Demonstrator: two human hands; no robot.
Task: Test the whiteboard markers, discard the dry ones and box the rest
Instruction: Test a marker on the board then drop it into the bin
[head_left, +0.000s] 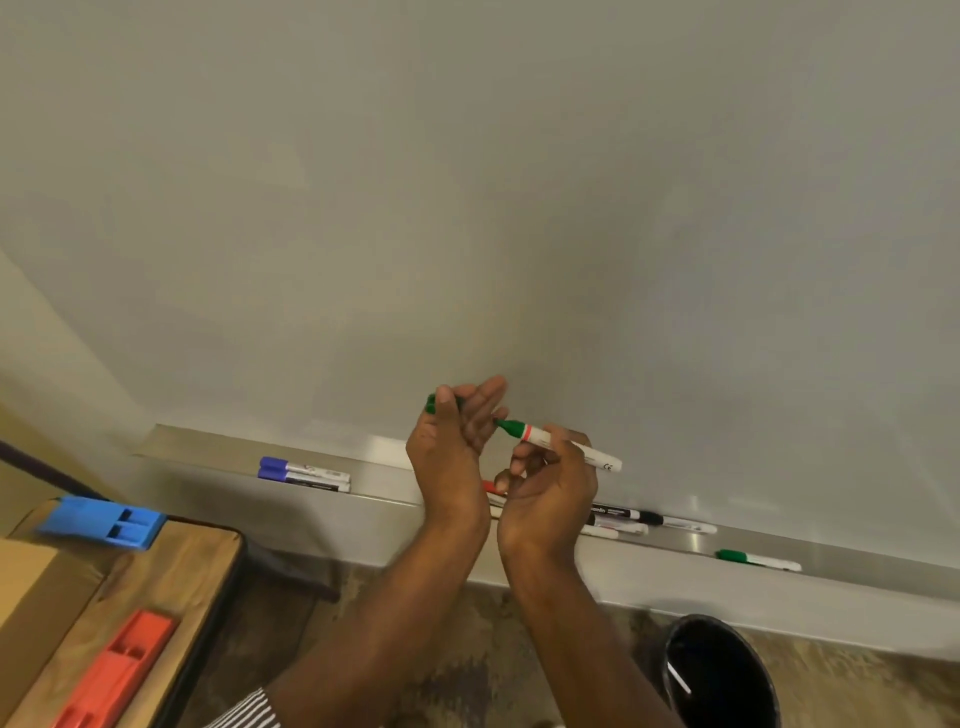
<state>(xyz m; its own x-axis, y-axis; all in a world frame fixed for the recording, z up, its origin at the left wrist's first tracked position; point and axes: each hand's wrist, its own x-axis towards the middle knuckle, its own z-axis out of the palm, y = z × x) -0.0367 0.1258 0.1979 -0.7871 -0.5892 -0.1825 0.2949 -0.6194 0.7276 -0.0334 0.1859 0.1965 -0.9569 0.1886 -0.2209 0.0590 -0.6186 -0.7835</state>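
On the wooden table (171, 561) at your far left lie a blue eraser (101, 522) and, nearer you, a red eraser (117, 670), with a cardboard box (36, 597) at the edge between them; along the whiteboard (467, 182) runs the metal tray (374, 452), and at its left end two purple-capped markers (304, 474) lie side by side. Your left hand (452, 452) is raised in front of the board, thumb pressing the green cap (431, 403) against the fingers, so that only the cap's end shows past the thumb; your right hand (550, 493) pinches the uncapped green marker (558, 444) by its white barrel, the green tip reaching left toward your left fingers, the barrel's tail sticking out to the right beyond the grip. Behind your wrists a red marker (491, 487) peeks out on the tray; further right lie several black markers (644, 519) in a cluster, then a capped green marker (756, 559) alone; below it on the floor stands a black bin (722, 670) holding one white stick-like item, too small to identify.
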